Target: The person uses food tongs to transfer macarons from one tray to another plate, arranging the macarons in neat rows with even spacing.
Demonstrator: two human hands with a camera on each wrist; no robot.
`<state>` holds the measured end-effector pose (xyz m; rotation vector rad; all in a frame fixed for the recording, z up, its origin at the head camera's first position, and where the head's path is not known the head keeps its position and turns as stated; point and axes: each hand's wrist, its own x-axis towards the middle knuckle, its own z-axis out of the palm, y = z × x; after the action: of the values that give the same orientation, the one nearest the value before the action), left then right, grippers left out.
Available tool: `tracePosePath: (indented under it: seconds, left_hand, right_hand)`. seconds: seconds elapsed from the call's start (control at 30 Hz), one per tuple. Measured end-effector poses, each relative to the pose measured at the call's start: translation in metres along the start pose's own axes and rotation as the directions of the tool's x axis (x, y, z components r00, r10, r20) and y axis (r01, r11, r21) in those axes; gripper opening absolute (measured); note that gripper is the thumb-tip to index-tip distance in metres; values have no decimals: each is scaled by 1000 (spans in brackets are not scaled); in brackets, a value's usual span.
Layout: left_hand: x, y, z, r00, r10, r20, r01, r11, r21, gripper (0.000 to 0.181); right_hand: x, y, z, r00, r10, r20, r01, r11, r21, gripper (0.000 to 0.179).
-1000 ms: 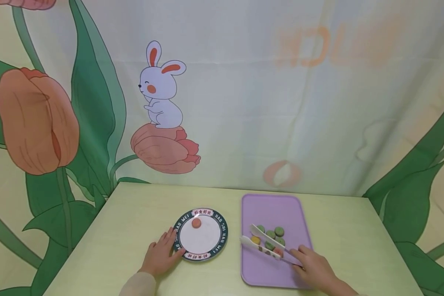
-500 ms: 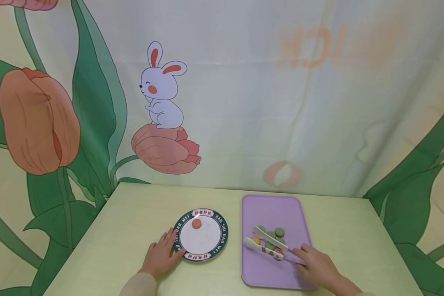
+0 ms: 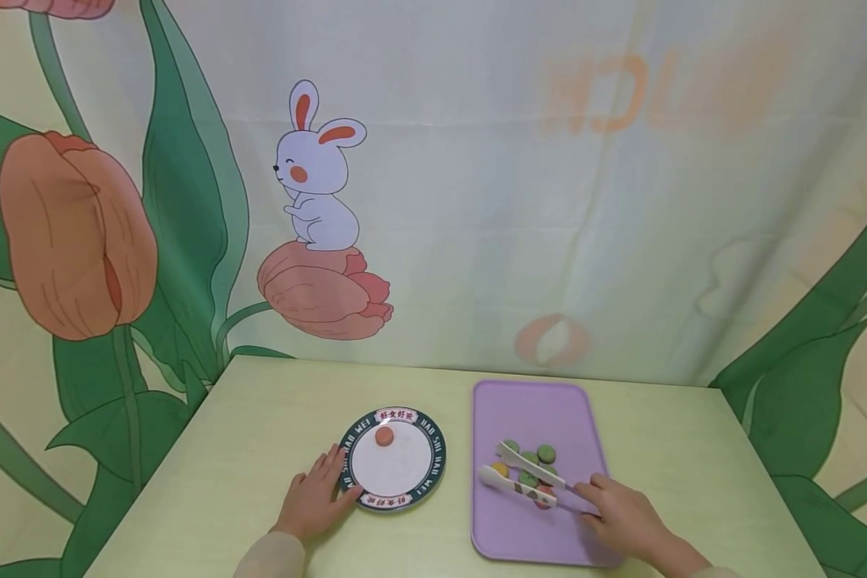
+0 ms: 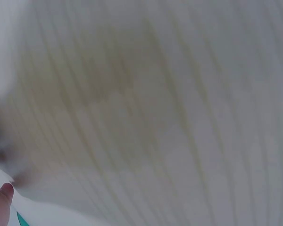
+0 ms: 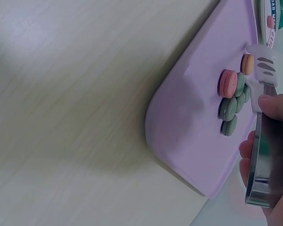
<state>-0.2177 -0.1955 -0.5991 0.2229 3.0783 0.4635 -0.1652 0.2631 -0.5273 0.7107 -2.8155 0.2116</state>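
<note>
My left hand rests at the left edge of a round plate with a dark lettered rim, fingers spread and thumb touching the rim. One pinkish-orange macaron lies on the plate. In my right hand I grip tongs with a metal handle and white tips. The tips stand apart above a purple tray, with no macaron visibly pinched between them. Beneath or beside them lie several green macarons, a pink macaron and a yellow-orange macaron.
The plate stands left of the tray on a pale yellow-green table. Behind the table hangs a curtain printed with tulips and a rabbit. The left wrist view shows mostly blurred table surface.
My right hand and the tongs have shifted slightly to the right and toward me over the macarons. The left hand, the plate and its macaron stay where they were.
</note>
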Motion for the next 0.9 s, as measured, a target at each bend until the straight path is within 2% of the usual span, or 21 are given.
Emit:
tracePosePath:
  seconds: [0.47,0.9]
  left_hand:
    - [0,0,-1,1000,1,3,-1,1000,1,78]
    - [0,-1,0,1000,7,0,-7,1000,2,78]
  right_hand:
    - [1,0,-6,997,-50,-57,49,999,-15,30]
    - [2,-3,-11,996,-58,-67,59,998,3,27]
